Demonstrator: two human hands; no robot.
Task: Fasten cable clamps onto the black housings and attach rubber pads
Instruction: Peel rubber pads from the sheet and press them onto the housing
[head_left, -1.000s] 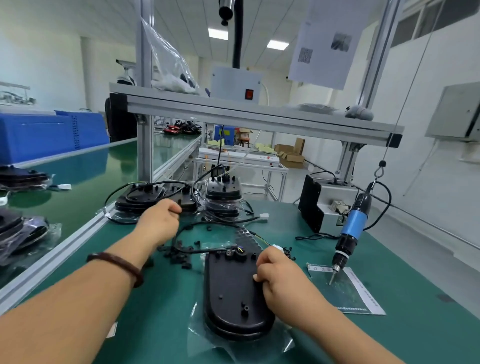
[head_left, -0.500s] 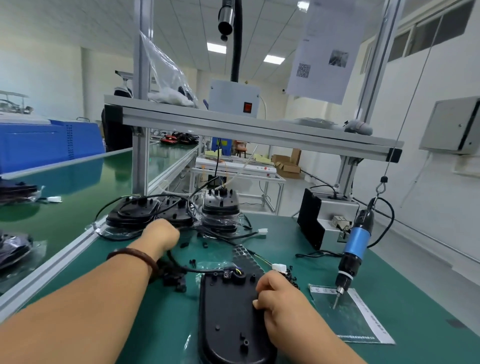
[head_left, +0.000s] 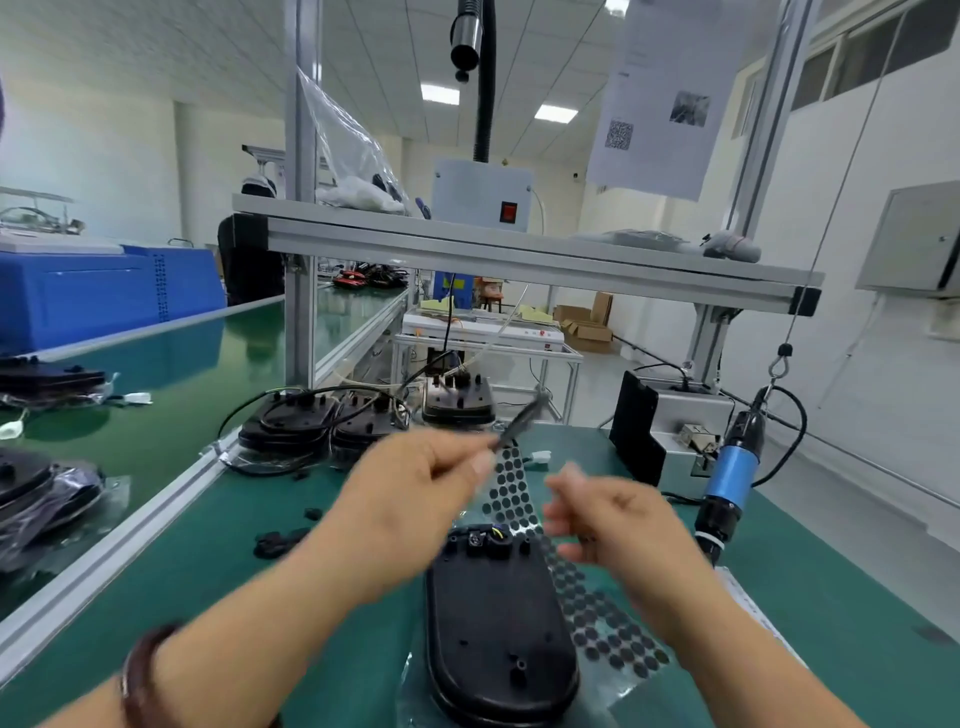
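- The left hand (head_left: 415, 493) is raised above the bench (head_left: 260, 587), with thumb and forefinger pinched on a thin dark piece (head_left: 519, 423). The piece slants up and to the right from the fingertips. It is too blurred to tell exactly what it is.
- The right hand (head_left: 618, 525) hangs just beside the left at about the same height, apart from it. Its fingers look loosely bent, but blur hides whether they hold anything.
- A black housing (head_left: 498, 623) lies flat on the bench below and between the hands, long axis pointing away from the person. It sits on a clear plastic bag (head_left: 415, 691). Small posts and a bit of coloured wiring show at its far end.
- A sheet of dark round rubber pads (head_left: 602, 623) lies on the bench along the housing's right side and runs on past its far end under the hands.
- A few small black parts (head_left: 280, 540) lie loose on the bench left of the housing.
- More housings with cables (head_left: 291, 421) are stacked at the back of the bench.
- A blue electric screwdriver (head_left: 727, 478) hangs from a cord at the right, tip down near the bench.
- A dark bracelet (head_left: 137, 675) circles the left wrist.
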